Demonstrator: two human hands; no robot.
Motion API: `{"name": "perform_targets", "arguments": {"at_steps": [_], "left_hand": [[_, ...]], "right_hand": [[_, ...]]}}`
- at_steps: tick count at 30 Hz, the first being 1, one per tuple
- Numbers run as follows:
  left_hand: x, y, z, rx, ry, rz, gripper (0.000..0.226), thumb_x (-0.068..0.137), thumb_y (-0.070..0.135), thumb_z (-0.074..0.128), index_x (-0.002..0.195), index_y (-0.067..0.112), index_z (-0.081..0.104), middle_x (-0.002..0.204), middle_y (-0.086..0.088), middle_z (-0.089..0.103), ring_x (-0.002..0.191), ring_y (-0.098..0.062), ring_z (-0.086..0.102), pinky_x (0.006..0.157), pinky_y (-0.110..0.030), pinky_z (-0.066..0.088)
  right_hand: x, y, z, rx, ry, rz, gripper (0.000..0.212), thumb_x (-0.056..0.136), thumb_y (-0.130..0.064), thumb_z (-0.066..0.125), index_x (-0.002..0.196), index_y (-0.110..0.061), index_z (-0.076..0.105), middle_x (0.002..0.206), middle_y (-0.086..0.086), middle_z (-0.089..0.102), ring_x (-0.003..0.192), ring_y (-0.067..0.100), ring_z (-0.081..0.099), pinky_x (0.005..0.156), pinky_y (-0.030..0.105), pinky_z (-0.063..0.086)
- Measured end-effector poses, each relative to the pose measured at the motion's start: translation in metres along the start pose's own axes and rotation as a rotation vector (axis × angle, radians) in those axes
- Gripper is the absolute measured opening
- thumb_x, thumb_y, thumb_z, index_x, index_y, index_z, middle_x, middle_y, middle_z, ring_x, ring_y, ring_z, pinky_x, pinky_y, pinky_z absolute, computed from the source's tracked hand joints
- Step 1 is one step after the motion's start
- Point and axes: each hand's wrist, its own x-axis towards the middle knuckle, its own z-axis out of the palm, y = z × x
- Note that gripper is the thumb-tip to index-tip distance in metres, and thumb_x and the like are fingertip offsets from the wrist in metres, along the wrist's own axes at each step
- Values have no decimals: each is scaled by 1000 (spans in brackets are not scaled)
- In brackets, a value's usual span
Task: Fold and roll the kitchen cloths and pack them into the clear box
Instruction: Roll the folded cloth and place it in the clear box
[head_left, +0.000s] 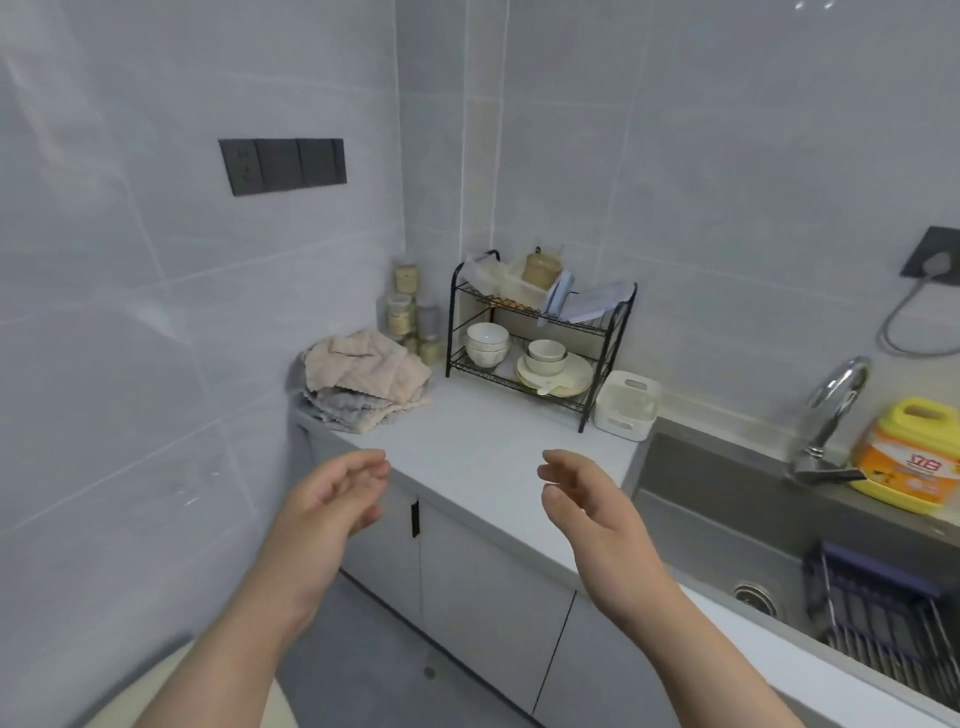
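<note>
left hand (332, 499) and right hand (587, 509) are hovering over the counter (493, 457) front edge, fingers loosely curled, gripping nothing. kitchen cloths (363, 382) are lying in a crumpled pile, beige over grey, at the far-left corner against the wall, ahead-left and well apart from both hands. the pile is showing no clear long axis. the left hand is sitting nearer, so it is probably leading the reach.

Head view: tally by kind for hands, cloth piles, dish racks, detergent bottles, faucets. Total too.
hands: 2 (left hand, right hand), both holding nothing
cloth pile: 1
dish rack: 1
detergent bottle: 1
faucet: 1
total: 6
</note>
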Motion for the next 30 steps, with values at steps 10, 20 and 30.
{"name": "perform_targets", "arguments": {"at_steps": [10, 20, 30], "left_hand": [[96, -24, -37, 13, 59, -62, 19, 90, 14, 63, 105, 23, 69, 109, 3, 72, 107, -12, 65, 95, -37, 51], [271, -38, -36, 54, 149, -123, 22, 93, 7, 57, 102, 21, 70, 109, -1, 71, 106, -18, 65, 95, -39, 51], [411, -55, -54, 106, 162, -166, 23, 93, 4, 56, 106, 18, 68, 111, -2, 69, 103, -18, 65, 95, -40, 51]], "right_hand": [[115, 19, 66, 4, -105, 23, 28, 97, -20, 52, 115, -42, 54, 118, -16, 60, 111, 4, 55, 90, 19, 44], [291, 51, 93, 52, -177, 65, 28, 97, -19, 52, 113, -43, 53, 118, -16, 60, 106, 6, 57, 87, 20, 44], [434, 71, 138, -6, -245, 149, 29, 96, -15, 53, 121, -30, 52, 116, -6, 59, 103, 9, 58, 87, 29, 50]]}}
